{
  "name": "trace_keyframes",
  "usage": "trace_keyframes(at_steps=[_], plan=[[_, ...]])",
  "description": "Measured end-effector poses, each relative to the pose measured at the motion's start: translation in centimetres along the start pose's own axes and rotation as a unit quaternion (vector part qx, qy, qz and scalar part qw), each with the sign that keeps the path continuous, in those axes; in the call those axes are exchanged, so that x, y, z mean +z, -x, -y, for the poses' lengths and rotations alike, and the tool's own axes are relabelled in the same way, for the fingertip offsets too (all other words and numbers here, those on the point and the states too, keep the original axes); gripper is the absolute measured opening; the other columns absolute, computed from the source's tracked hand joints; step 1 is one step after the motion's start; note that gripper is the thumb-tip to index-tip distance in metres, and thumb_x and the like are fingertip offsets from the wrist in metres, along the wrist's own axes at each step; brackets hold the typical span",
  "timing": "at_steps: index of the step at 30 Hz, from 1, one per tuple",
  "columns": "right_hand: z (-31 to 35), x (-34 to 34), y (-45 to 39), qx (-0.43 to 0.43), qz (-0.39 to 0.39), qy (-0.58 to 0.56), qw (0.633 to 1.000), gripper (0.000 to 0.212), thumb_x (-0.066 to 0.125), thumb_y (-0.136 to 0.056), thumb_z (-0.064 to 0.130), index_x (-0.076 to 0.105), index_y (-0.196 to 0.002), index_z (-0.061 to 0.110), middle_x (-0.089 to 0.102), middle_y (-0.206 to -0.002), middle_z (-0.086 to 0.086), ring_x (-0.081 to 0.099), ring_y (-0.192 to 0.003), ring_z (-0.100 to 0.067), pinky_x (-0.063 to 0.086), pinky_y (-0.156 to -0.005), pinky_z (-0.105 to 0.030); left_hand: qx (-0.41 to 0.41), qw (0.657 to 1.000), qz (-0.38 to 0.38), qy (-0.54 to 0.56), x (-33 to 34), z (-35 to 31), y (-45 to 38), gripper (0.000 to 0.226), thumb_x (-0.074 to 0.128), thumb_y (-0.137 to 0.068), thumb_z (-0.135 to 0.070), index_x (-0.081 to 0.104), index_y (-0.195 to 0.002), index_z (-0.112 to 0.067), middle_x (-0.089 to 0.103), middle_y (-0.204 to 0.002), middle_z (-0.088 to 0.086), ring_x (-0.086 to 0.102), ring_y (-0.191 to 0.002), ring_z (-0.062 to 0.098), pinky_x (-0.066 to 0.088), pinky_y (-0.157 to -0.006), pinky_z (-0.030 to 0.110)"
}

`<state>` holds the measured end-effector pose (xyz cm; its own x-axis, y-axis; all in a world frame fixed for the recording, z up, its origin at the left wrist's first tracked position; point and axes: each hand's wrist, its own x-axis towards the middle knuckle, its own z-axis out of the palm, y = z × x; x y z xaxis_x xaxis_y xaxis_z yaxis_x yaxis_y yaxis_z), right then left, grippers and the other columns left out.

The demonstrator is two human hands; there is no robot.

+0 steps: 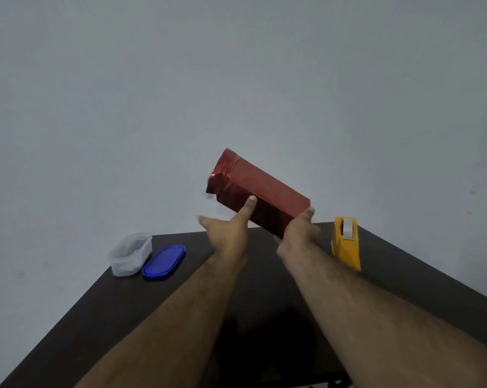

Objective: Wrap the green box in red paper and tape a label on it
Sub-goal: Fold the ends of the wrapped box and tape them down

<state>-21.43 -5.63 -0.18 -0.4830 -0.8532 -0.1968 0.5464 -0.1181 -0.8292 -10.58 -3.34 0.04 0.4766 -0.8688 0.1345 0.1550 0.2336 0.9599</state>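
Note:
The box is fully covered in shiny red paper, and no green shows. It is held up in the air above the far edge of the table, tilted with its crumpled end at the upper left. My right hand grips its lower right end. My left hand is spread, with its thumb pressed against the near side of the box and its fingers blurred out to the left. I see no label.
A yellow tape dispenser with a white roll stands at the right of the dark table. A clear plastic tub and its blue lid lie at the far left corner. A plain grey wall is behind.

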Motion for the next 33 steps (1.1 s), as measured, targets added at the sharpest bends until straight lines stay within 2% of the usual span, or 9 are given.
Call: trace_keyframes(at_steps=[2,6,11,13,15,18,22,27,33], plan=[[-1.5,-0.1,-0.1,0.005,0.068,0.002,0.998,0.049,0.045,-0.105,0.062,0.052,-0.131,0.021,0.067,-0.115,-0.008,0.069,-0.105,-0.027,0.058,-0.098,-0.049,-0.059,0.991,0.084,0.089,0.0,0.5,-0.1,0.127,0.094,-0.062,-0.061,0.027,-0.158,-0.013,0.055,-0.149,0.014,0.059,-0.131,0.033,0.049,-0.112,0.054],[-3.7,-1.2,-1.4,-0.042,0.150,0.122,0.980,0.035,0.068,-0.099,0.047,0.068,-0.115,0.015,0.075,-0.106,-0.001,0.071,-0.100,-0.020,0.057,-0.094,-0.040,0.009,0.990,0.075,0.118,-0.6,1.6,-1.8,0.093,0.098,-0.071,-0.031,0.039,-0.143,-0.019,0.068,-0.124,0.004,0.072,-0.108,0.023,0.064,-0.089,0.050],[-2.0,-2.0,-4.0,-0.136,-0.006,0.200,0.970,0.051,0.064,-0.094,0.060,0.063,-0.112,0.013,0.069,-0.101,0.000,0.067,-0.090,-0.019,0.048,-0.068,-0.030,0.029,0.987,0.150,0.049,-3.1,2.7,-5.3,0.078,0.094,-0.065,-0.021,0.058,-0.134,-0.016,0.074,-0.122,0.009,0.077,-0.104,0.027,0.065,-0.080,0.046],[-1.3,-1.8,-5.2,-0.195,-0.005,0.236,0.952,0.058,0.055,-0.095,0.067,0.059,-0.124,0.016,0.069,-0.113,-0.002,0.067,-0.103,-0.024,0.053,-0.075,-0.034,0.042,0.980,0.195,-0.005,-4.1,3.3,-6.1,0.074,0.092,-0.065,-0.009,0.059,-0.131,-0.016,0.074,-0.122,0.011,0.077,-0.104,0.029,0.063,-0.076,0.040],[-1.4,-1.4,-6.0,-0.252,0.051,0.268,0.928,0.057,0.053,-0.099,0.065,0.057,-0.129,0.016,0.066,-0.123,-0.002,0.063,-0.111,-0.023,0.051,-0.082,-0.033,0.059,0.963,0.252,-0.073,-4.9,4.3,-6.6,0.074,0.090,-0.066,0.000,0.059,-0.131,-0.019,0.074,-0.124,0.012,0.074,-0.112,0.031,0.063,-0.085,0.041],[-1.4,-0.9,-5.7,-0.309,0.162,0.266,0.899,0.052,0.053,-0.103,0.059,0.058,-0.133,0.016,0.068,-0.121,0.003,0.064,-0.108,-0.013,0.046,-0.074,-0.017,0.061,0.938,0.319,-0.121,-5.9,5.4,-7.0,0.076,0.089,-0.071,0.001,0.057,-0.135,-0.024,0.073,-0.129,0.010,0.071,-0.120,0.028,0.057,-0.103,0.048],[-1.8,0.5,-5.9,-0.376,0.239,0.257,0.858,0.041,0.061,-0.102,0.052,0.062,-0.130,0.022,0.068,-0.107,0.017,0.064,-0.094,0.007,0.047,-0.070,-0.004,0.084,0.919,0.365,-0.123,-6.3,5.4,-7.3,0.072,0.078,-0.082,0.013,0.057,-0.136,-0.029,0.072,-0.131,0.008,0.070,-0.123,0.025,0.058,-0.100,0.042],[0.9,3.3,-7.6,-0.429,0.300,0.193,0.830,0.049,0.087,-0.085,0.037,0.064,-0.127,0.024,0.072,-0.119,0.006,0.071,-0.106,-0.004,0.059,-0.080,-0.019,0.103,0.897,0.403,-0.148,-7.0,5.6,-8.9,0.088,0.073,-0.084,0.018,0.045,-0.156,-0.024,0.066,-0.143,0.007,0.062,-0.134,0.028,0.053,-0.109,0.047],[4.8,5.8,-9.0,-0.283,0.495,0.240,0.786,0.049,0.086,-0.080,0.040,0.077,-0.112,0.005,0.078,-0.110,-0.002,0.074,-0.101,-0.016,0.055,-0.092,-0.032,0.108,0.892,0.411,-0.153,-6.6,6.0,-9.7,0.095,0.075,-0.084,0.017,0.040,-0.159,-0.028,0.066,-0.144,0.004,0.063,-0.132,0.030,0.054,-0.105,0.044]])
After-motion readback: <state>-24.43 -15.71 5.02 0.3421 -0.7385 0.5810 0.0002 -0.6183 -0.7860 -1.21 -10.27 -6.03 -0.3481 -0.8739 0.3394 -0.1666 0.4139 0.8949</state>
